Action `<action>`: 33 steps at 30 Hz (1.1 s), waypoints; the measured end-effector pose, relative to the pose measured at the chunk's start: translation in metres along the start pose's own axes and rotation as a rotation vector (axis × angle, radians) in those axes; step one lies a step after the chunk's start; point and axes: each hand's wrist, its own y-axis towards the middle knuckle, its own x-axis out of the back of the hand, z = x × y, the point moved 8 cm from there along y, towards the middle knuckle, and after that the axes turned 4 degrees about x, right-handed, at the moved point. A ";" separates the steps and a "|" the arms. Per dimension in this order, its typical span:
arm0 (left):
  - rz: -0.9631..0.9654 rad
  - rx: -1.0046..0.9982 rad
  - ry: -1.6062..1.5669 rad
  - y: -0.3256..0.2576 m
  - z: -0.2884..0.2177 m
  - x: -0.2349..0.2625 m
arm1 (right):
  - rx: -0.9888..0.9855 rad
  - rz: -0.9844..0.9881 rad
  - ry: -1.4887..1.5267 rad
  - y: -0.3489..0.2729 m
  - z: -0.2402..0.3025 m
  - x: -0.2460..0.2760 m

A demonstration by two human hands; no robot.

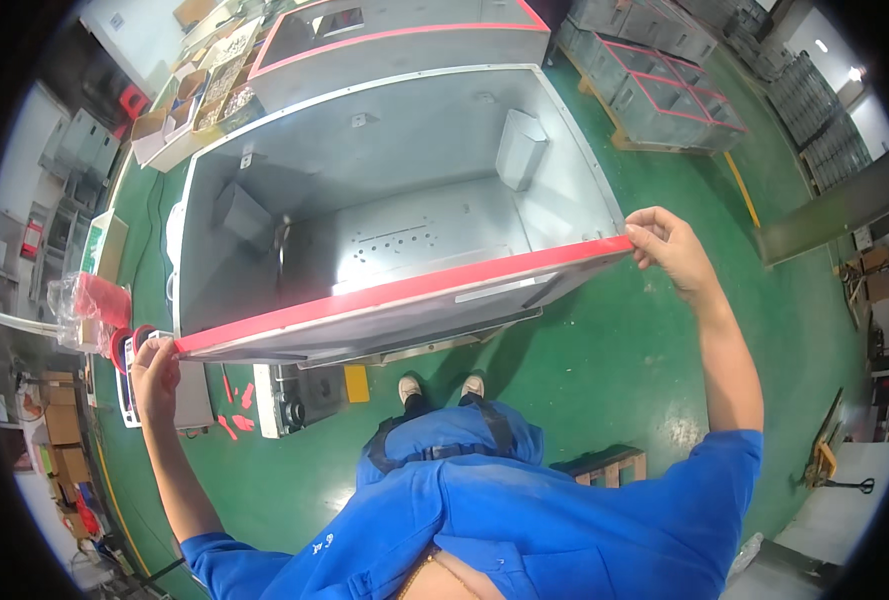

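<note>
A large open metal box in grey stands in front of me, its inside facing up. Red tape runs along its near rim from corner to corner. At the left corner my left hand is closed in a pinch on the tape's end. Over at the right corner, my right hand pinches the other end between thumb and fingers. Inside the box are angled brackets on the side walls and small holes in the bottom.
Behind stands another grey box edged in red. Cartons of small parts sit at the back left. Red rolls lie near my left hand, and red scraps are below. More boxes rest on a pallet; a wooden pallet lies behind my right side.
</note>
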 end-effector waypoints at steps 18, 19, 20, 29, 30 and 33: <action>0.048 0.021 0.030 0.003 0.001 -0.006 | -0.047 -0.125 0.199 -0.004 -0.024 -0.005; 0.046 0.022 0.024 0.003 0.000 -0.007 | -0.046 -0.127 0.201 -0.004 -0.024 -0.004; 0.042 0.029 0.013 0.004 0.002 -0.005 | -0.046 -0.128 0.204 -0.004 -0.025 -0.004; 0.096 0.038 -0.048 0.006 0.008 -0.003 | -0.048 -0.138 0.214 -0.004 -0.027 -0.003; 0.107 0.030 -0.056 0.006 0.009 -0.003 | -0.048 -0.145 0.212 -0.004 -0.028 -0.003; 0.129 0.015 -0.066 0.007 0.010 -0.003 | -0.048 -0.157 0.214 -0.005 -0.029 -0.003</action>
